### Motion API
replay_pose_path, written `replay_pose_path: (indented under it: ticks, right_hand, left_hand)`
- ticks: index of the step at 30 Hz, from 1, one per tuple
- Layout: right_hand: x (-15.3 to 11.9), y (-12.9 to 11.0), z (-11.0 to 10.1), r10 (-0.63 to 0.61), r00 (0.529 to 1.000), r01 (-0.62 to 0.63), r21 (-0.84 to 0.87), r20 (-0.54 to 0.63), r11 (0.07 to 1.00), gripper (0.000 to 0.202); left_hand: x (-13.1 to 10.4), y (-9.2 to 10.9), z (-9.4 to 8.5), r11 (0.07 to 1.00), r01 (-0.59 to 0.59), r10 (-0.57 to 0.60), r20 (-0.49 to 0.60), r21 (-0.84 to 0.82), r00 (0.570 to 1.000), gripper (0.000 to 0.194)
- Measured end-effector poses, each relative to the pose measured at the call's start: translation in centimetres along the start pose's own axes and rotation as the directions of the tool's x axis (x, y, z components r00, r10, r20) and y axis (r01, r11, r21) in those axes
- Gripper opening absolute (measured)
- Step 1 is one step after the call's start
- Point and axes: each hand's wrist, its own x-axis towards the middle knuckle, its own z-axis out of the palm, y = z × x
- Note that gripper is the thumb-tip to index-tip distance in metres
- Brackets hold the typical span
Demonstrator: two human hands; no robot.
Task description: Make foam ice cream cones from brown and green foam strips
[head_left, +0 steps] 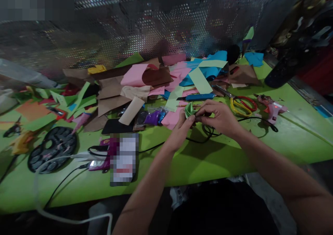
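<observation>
- In the head view, the green paper (190,109) is at the centre of my clock, raised above the table (218,160), with twelve pointing away from me.
- My left hand (182,124) is closed around its lower part, thumb pressed against the folds.
- My right hand (218,115) comes in from three o'clock, fingertips drawn narrow; they seem to pinch its lower right edge, though the exact contact is partly hidden.
- Done so far: the piece is no longer flat; it curls upward in several layers. I judge the shaping partway along, since both my hands are on it and it isn't set down.
- Whether any of it is glued, I cannot tell.
- What is left is hard to judge. The scissors (232,98) lie out of my hands at three o'clock, and the pink glue gun (274,111) rests farther out that way, a red light showing on it.
- The blue cutter (199,97) lies near, at one o'clock.
- Plenty of material is unused: a curled pink sheet (133,74) at ten o'clock, crumpled blue paper (217,63) towards one.
- At nine o'clock, well apart, a pink cone (83,119) leans by the black tray (30,158); it looks like a rolled piece, further formed than mine.
</observation>
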Motion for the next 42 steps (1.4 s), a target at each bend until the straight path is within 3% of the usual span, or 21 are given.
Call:
replay_pose_path:
  ticks: [14,25,30,38,42]
  right_hand:
    - [0.1,0.2,-0.4,-0.01,1.0,0.012,-0.074,0.02,0.997,0.01]
    - [0.1,0.0,-0.8,-0.159,0.976,0.195,-0.273,0.149,0.942,0.012]
    - [0.1,-0.1,-0.9,-0.142,0.984,0.168,-0.278,0.111,0.946,0.008]
    - [-0.1,0.0,-0.5,-0.132,0.99,0.14,-0.238,0.048,0.961,0.012]
    - [-0.1,-0.4,-0.3,-0.067,0.998,0.067,-0.164,0.0,0.984,0.014]
  left_hand:
    - [0.2,-0.3,-0.4,1.0,-0.019,0.019,0.019,-0.004,1.0,0.043]
    - [0.3,0.5,-0.5,1.0,-0.019,0.019,0.021,-0.004,1.0,0.043]
    - [0.3,-0.1,-0.7,0.999,-0.024,0.025,0.058,-0.028,0.998,0.044]
    - [0.7,-0.8,-0.8,0.997,-0.028,0.03,0.022,-0.073,0.999,0.047]
    - [0.7,-0.5,-0.6,0.99,-0.102,0.103,0.0,-0.092,0.995,0.047]
